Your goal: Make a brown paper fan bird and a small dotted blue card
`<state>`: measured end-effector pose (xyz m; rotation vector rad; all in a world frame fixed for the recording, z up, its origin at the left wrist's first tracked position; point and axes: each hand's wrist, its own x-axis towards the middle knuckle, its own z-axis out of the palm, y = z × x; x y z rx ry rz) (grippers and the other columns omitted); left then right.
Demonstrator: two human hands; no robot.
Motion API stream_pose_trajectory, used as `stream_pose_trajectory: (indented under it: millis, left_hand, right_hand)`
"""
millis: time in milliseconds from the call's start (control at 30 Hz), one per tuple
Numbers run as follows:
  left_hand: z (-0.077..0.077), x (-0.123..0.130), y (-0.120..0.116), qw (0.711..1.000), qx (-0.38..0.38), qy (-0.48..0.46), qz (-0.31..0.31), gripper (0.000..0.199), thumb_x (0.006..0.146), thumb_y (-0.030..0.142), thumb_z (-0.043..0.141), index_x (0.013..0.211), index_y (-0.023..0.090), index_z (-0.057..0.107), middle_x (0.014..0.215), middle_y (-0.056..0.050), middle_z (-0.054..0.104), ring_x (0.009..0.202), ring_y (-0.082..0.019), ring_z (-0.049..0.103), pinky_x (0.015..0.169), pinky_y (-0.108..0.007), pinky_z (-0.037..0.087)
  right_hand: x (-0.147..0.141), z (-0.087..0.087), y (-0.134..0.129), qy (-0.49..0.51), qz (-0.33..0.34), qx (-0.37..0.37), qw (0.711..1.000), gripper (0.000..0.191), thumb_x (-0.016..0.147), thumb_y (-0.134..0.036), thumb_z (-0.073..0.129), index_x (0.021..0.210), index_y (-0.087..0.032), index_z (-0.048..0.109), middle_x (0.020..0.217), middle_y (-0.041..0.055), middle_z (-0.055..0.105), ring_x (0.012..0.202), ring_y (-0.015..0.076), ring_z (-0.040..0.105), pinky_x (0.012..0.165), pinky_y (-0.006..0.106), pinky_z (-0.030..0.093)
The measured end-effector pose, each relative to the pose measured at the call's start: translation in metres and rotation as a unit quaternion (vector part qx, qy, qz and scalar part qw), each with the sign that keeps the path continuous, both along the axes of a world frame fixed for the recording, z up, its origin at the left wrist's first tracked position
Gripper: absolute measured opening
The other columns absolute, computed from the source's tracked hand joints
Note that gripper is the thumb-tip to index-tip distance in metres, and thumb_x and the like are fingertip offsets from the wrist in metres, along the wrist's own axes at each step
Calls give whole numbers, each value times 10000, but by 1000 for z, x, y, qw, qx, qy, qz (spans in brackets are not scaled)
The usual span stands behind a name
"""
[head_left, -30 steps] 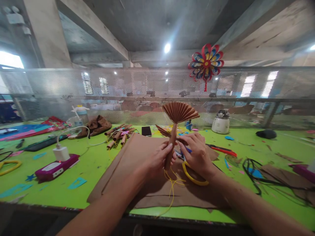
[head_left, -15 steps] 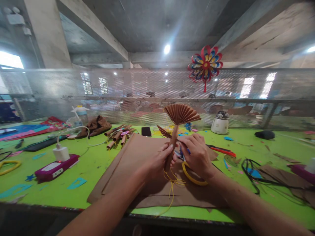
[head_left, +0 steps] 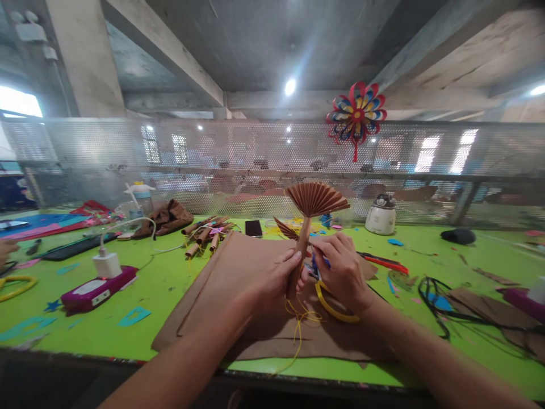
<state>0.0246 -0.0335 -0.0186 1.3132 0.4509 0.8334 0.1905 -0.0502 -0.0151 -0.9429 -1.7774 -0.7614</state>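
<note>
Fan [head_left: 317,199] slightly lower, perhaps another's hand [head_left: 5,251] newly leftmost

Fan [head_left: 317,200] above paper [head_left: 225,284], power strip [head_left: 80,298] left

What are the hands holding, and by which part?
The left hand holds the brown paper fan by the lower part of its stem. Whether the right hand holds anything cannot be told.

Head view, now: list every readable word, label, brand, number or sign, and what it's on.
None can be read.
Black-lidded white bottle: faint marks on its front, too blurred to read.
Purple power strip: any print is too small to tell.
Pleated brown paper fan: no lettering visible.
</note>
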Motion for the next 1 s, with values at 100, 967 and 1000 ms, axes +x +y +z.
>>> stream_pose_trajectory:
  millis: [100, 967, 1000]
  left_hand:
    - [1, 0, -1, 1000, -5, -2, -3, 294, 856, 450, 526, 964, 177, 531, 662, 10, 539, 528, -80, 476, 540, -220, 352]
    - [4, -15, 20, 984, -43, -77, 153, 246, 812, 403, 585, 893, 203, 468, 595, 43, 525, 492, -81, 466, 529, -202, 359]
    - [3, -16, 21, 985, -42, -76, 150, 252, 807, 405, 592, 894, 201, 471, 597, 41, 530, 496, -84, 475, 533, -205, 363]
  right_hand:
    - [-1, 1, -1, -2, 3, -1, 1000, 116, 894, -171, 489, 870, -181, 601, 830, 64, 631, 836, 213, 499, 769, 379, 388]
    - [-8, -26, 12, 216, 99, -198, 951, 164, 832, -319, 559, 723, -204, 512, 662, 15, 581, 623, 178, 565, 613, 322, 450]
    - [-8, -27, 14, 221, 116, -231, 941, 193, 827, -334, 565, 694, -204, 510, 627, 10, 578, 586, 172, 561, 584, 314, 444]
